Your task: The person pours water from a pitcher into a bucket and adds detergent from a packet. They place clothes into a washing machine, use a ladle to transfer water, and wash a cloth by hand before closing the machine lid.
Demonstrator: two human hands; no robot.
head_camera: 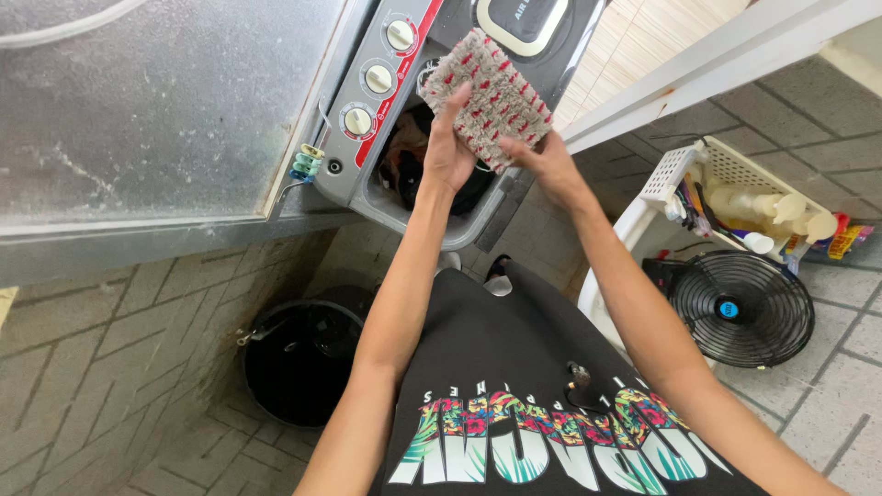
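Both hands, left hand (447,152) and right hand (548,163), grip a grey cloth with red marks (487,84), fingers closed on its near edges, above the washing machine's (367,110) open tub (409,170) of dark clothes

We're over a grey paved floor (110,367); a frosted glass panel (156,101) sits upper left, a black bucket (299,363) below, a black fan (740,309) and white basket (726,174) right.

Bright, even daylight; soft shadows on the grey paved floor (138,367). Sharp centre, wide-angle bending at edges, overexposed upper right corner.
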